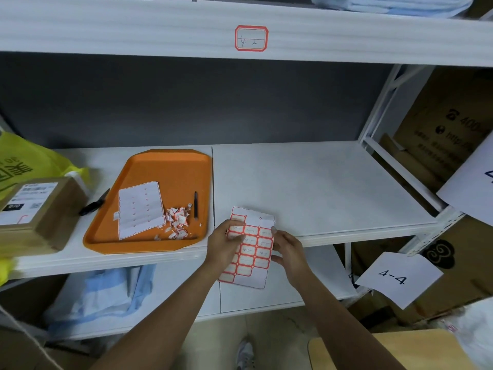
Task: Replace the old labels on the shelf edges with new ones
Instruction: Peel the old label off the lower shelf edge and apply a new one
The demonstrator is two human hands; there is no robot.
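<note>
A sheet of red-bordered labels (253,252) is held in front of the middle shelf's edge (346,237). My left hand (222,244) grips its left side with the thumb over the top labels. My right hand (289,249) holds the right edge, fingertips on a label. Several labels on the sheet carry handwriting. On the upper shelf edge (160,30) sticks one red-bordered label (251,38) with handwritten marks.
An orange tray (170,166) on the middle shelf holds an emptied label sheet (140,209), torn label scraps (177,222) and a pen (196,204). A black knife (93,204), a cardboard parcel (40,212) and a yellow bag (24,161) lie left. Paper signs (400,277) hang right.
</note>
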